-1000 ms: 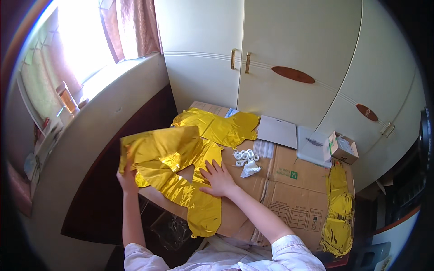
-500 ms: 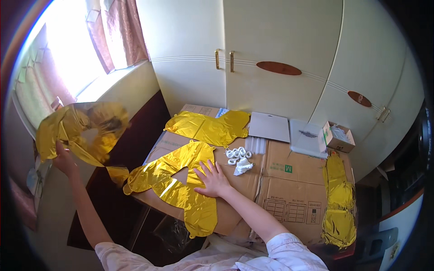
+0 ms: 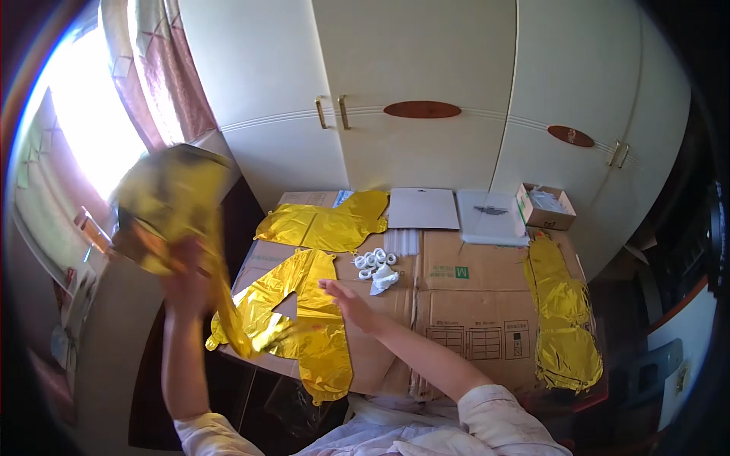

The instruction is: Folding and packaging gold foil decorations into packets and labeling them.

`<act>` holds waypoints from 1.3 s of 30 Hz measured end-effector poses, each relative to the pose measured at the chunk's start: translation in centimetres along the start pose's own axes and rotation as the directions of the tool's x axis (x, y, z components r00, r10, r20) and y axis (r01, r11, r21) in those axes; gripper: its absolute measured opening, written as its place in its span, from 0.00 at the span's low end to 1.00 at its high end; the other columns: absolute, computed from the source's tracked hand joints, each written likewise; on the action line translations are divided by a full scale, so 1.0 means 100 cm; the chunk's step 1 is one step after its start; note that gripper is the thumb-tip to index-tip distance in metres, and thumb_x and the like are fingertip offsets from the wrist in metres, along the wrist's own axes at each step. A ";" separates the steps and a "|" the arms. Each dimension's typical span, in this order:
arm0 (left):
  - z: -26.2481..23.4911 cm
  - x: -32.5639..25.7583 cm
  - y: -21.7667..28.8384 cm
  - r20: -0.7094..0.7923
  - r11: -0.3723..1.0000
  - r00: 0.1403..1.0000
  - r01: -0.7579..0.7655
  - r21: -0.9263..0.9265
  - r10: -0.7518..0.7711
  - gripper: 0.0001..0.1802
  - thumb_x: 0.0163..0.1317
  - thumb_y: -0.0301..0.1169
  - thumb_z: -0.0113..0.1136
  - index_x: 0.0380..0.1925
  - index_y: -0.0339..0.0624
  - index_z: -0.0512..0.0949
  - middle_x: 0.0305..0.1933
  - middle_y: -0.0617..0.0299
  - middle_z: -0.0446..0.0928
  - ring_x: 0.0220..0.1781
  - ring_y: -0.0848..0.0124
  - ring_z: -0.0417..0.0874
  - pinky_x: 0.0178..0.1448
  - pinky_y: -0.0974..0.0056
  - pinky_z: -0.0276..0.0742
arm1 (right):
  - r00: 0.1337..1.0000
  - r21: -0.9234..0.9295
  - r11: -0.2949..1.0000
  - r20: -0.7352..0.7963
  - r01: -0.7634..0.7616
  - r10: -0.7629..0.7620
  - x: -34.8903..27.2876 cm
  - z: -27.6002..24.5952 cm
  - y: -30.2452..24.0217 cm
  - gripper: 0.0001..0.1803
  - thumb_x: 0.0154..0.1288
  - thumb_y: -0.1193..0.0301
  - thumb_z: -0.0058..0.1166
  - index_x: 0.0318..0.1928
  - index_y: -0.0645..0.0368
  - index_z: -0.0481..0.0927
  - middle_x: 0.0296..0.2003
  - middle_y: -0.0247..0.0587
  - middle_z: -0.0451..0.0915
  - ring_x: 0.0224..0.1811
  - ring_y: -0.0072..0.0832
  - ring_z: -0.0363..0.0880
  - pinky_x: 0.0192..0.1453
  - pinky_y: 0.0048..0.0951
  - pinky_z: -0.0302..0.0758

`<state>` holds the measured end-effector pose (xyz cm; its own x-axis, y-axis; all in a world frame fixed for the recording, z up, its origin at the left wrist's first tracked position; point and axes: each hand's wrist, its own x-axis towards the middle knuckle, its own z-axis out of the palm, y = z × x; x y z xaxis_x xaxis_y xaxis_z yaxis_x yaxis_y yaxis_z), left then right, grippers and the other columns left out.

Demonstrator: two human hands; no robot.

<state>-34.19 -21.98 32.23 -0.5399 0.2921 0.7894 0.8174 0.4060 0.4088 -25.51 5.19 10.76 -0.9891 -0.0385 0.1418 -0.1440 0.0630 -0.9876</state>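
The left forearm (image 3: pixel 185 372) rises nearly upright from the lower edge, bare below the elbow, and the left hand (image 3: pixel 186 267) stands at its top. That hand is blurred, so its separate fingers cannot be told, but it is closed in a grip. The right forearm (image 3: pixel 430 361) slants up and to the left from the lower right. The right hand (image 3: pixel 351 305) continues that line, its wrist almost straight, its fingers extended, close together and holding nothing; its thumb is hard to make out. The hands are well apart.
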 end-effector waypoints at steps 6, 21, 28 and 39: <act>0.148 -0.059 0.161 0.417 0.629 0.475 -0.514 -0.584 0.775 0.14 0.47 0.29 0.61 0.35 0.48 0.72 0.56 0.57 0.78 0.60 0.63 0.79 0.69 0.42 0.64 | 0.958 0.839 0.497 0.284 -0.223 -0.049 -0.095 -0.114 -0.069 0.49 0.65 0.29 0.31 0.69 0.57 0.64 0.62 0.44 0.73 0.61 0.32 0.74 0.64 0.37 0.71; 0.304 -0.159 0.224 0.612 0.706 0.352 -0.378 -0.599 0.708 0.34 0.63 0.54 0.58 0.60 0.43 0.70 0.71 0.51 0.64 0.75 0.54 0.62 0.72 0.41 0.59 | 0.773 -0.032 0.867 -0.471 -0.497 0.426 -0.276 -0.267 -0.003 0.15 0.64 0.78 0.58 0.51 0.65 0.78 0.43 0.34 0.83 0.43 0.21 0.79 0.51 0.27 0.75; 0.303 -0.174 0.132 0.725 0.887 0.519 -0.342 -0.310 0.454 0.27 0.61 0.47 0.62 0.56 0.44 0.74 0.62 0.52 0.73 0.68 0.53 0.70 0.65 0.49 0.69 | 0.774 -0.508 0.663 -0.607 -0.550 0.177 -0.251 -0.275 -0.003 0.26 0.60 0.65 0.63 0.56 0.65 0.75 0.52 0.49 0.79 0.52 0.39 0.80 0.57 0.36 0.75; 0.317 -0.121 0.073 0.519 0.962 0.829 -0.269 0.046 0.207 0.12 0.51 0.28 0.61 0.38 0.43 0.81 0.39 0.56 0.78 0.44 0.55 0.78 0.45 0.52 0.76 | 0.946 -0.892 0.445 -0.208 -0.080 -0.249 -0.209 -0.185 -0.047 0.23 0.65 0.61 0.59 0.59 0.54 0.76 0.60 0.41 0.73 0.59 0.37 0.74 0.64 0.39 0.73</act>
<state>-28.03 4.89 11.16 -0.3828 0.7760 0.5013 0.9223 0.3520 0.1595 -4.69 24.10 13.64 -0.9059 0.1558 0.3938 -0.0111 0.9208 -0.3900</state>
